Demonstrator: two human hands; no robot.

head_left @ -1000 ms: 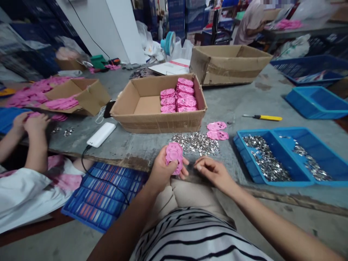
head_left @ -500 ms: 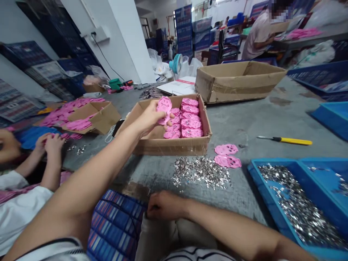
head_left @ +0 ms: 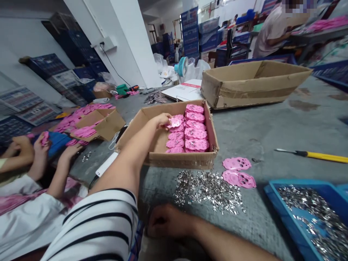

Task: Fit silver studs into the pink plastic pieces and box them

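My left hand [head_left: 163, 120] reaches into an open cardboard box [head_left: 179, 161] and pinches a pink scalloped plastic piece [head_left: 175, 122] by its left side. That piece is at the top of the shorter left column of pink pieces in the box. Beside it runs a right column of stacked pink pieces [head_left: 196, 135], with dark face-like marks. Below the box, my right hand [head_left: 167, 220] is closed in a loose fist at the table's near edge, and nothing shows in it. Near it lies a spread of small shiny metal parts [head_left: 208, 190].
Two pink pieces [head_left: 237, 170] lie right of the metal parts. Further right are a yellow-handled tool [head_left: 323, 156] and a blue tray [head_left: 282, 217] of metal parts. A long carton [head_left: 250, 88] stands behind. Co-workers' hands [head_left: 40, 150] are at left, near a small carton [head_left: 110, 125].
My left hand has lowered the pink piece from above the box onto the left column. My right hand stays in its fist. The view has shifted somewhat.
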